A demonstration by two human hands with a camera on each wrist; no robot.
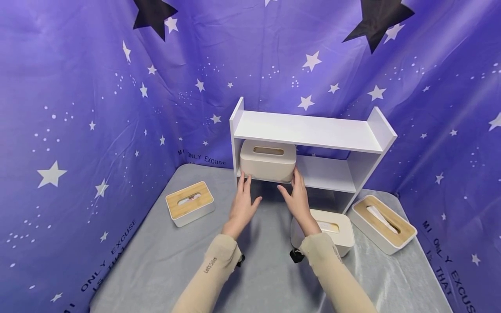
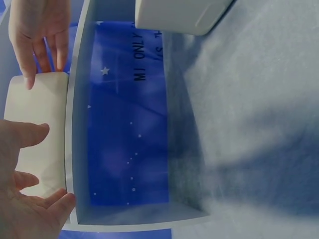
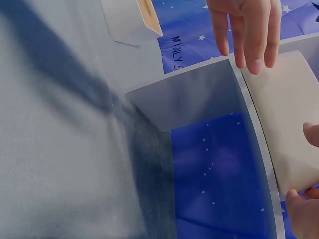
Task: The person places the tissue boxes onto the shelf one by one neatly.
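A cream tissue box with a slot in its top stands on the middle shelf of a white shelf unit, at the left end. My right hand has its fingers against the box's right end, the thumb held apart from them. At the box's lower left front corner, the fingers of my left hand are nearly straight and spread. The left wrist view shows the left hand close in front of the box; whether it touches is unclear. Part of the right hand is cut off in the right wrist view.
A white tissue box with a wooden lid lies on the grey cloth at left. Another wooden-lidded box is at far right, next to a cream box partly behind my right wrist. Starry purple curtains surround the table.
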